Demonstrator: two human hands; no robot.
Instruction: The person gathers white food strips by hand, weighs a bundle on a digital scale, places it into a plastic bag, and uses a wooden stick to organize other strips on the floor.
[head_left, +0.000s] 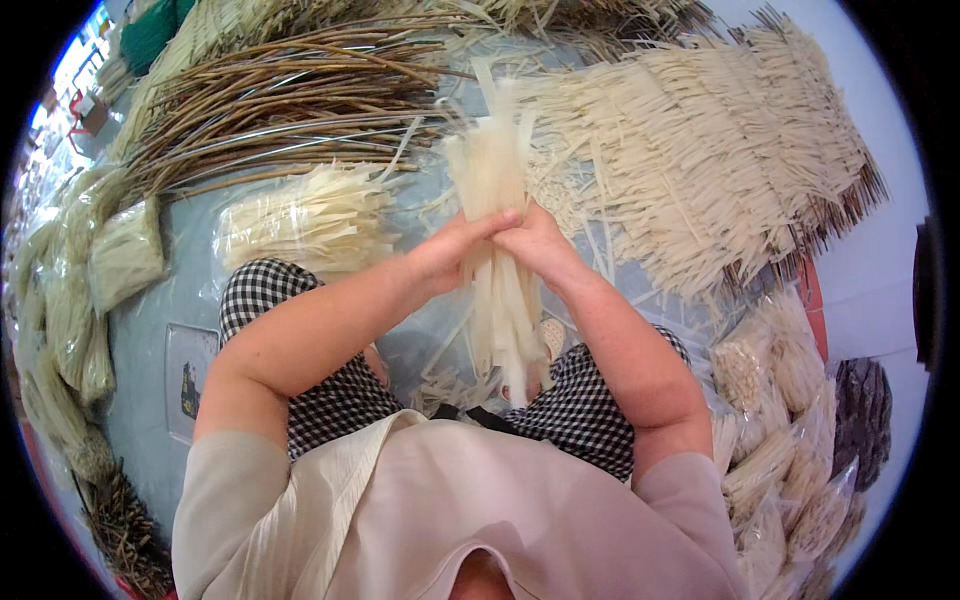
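Note:
A bundle of pale, flat strips [490, 165] stands out in front of me, its long ends hanging down between my knees and its upper ends fanning out. My left hand [450, 248] is wrapped round the bundle's middle from the left. From the other side my right hand [540, 242] closes on it too, and the thumbs meet across the front. The fingers behind the bundle are hidden. Loose strip scraps [450, 387] lie on the floor below the hanging ends.
At left lies a plastic-wrapped pack of strips [305, 218], with long brown sticks [290, 105] behind it. A broad pile of pale strips on sticks [700, 160] spreads at far right. Bagged strips [780, 430] crowd the near right; a clear tray [190, 375] sits by my left leg.

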